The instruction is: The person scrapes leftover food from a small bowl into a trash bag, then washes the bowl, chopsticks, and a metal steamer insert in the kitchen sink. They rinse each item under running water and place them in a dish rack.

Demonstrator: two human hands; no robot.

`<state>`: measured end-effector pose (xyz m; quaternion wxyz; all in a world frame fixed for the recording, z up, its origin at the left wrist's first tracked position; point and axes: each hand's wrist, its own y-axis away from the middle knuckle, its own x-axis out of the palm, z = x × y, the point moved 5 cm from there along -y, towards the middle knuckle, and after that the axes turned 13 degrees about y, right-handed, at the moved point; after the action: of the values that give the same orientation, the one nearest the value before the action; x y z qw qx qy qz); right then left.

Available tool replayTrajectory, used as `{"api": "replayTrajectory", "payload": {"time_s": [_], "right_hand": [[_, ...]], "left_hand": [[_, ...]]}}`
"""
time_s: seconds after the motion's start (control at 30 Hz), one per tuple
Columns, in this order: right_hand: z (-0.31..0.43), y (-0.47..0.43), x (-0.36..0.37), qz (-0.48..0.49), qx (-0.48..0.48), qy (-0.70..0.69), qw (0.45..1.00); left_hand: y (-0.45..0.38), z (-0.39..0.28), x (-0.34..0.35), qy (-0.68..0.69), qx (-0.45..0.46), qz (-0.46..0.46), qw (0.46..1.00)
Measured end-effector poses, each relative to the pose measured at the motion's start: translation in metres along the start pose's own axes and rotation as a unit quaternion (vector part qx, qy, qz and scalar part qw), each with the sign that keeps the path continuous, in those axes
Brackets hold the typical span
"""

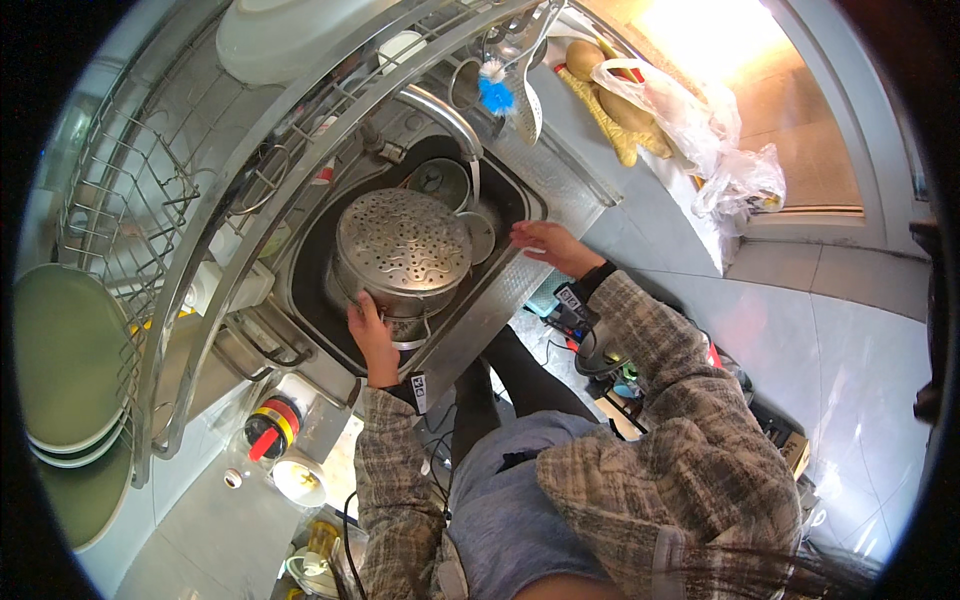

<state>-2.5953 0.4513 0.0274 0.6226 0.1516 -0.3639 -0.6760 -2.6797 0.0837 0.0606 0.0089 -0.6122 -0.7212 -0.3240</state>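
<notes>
A perforated metal steamer pot [405, 240] sits in the dark sink basin [311, 266], its holed face turned up. My left hand [373, 341] grips the near left side of this pot, fingers against its wall. Held over the right rim of the sink, my right hand [555, 247] is empty with its fingers apart. A thin stream of water [475, 184] falls from the curved chrome faucet [450, 124]. Behind the steamer lies a round metal vessel [441, 184], partly hidden. A small round metal piece [476, 238] shows at the steamer's right side.
A wire dish rack [217, 217] arches over the sink's left and back, with green plates [71, 360] at its left end. A slotted spoon [529, 105] and a blue brush [495, 94] hang above the basin. Plastic bags [675, 112] lie on the right counter.
</notes>
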Motion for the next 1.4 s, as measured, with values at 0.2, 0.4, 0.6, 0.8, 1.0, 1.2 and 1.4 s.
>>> {"api": "replayTrajectory", "payload": {"time_s": [0.2, 0.4, 0.6, 0.8, 1.0, 1.2, 1.4], "right_hand": [[0.039, 0.015, 0.048, -0.028, -0.092, 0.060, 0.994], [0.063, -0.043, 0.127, -0.004, -0.238, 0.070, 0.969], [0.106, -0.138, 0.160, -0.174, -0.273, 0.103, 0.941], [0.122, -0.167, 0.176, -0.124, -0.256, -0.024, 0.958], [0.132, -0.185, 0.188, -0.123, -0.251, -0.088, 0.956], [0.136, -0.175, 0.190, -0.115, -0.170, 0.004, 0.979], [0.098, -0.130, 0.170, -0.079, -0.162, 0.093, 0.979]], "left_hand": [[0.013, -0.048, 0.022, -0.217, 0.168, 0.066, 0.959], [0.017, -0.051, -0.020, -0.236, 0.186, -0.025, 0.953], [0.029, -0.054, -0.058, -0.149, 0.190, -0.056, 0.969], [0.044, -0.067, -0.069, -0.101, 0.185, -0.041, 0.977], [0.048, -0.075, -0.071, -0.104, 0.199, -0.038, 0.974], [0.048, -0.076, -0.079, -0.135, 0.189, -0.030, 0.972], [0.056, -0.089, -0.085, -0.141, 0.218, -0.045, 0.965]]}}
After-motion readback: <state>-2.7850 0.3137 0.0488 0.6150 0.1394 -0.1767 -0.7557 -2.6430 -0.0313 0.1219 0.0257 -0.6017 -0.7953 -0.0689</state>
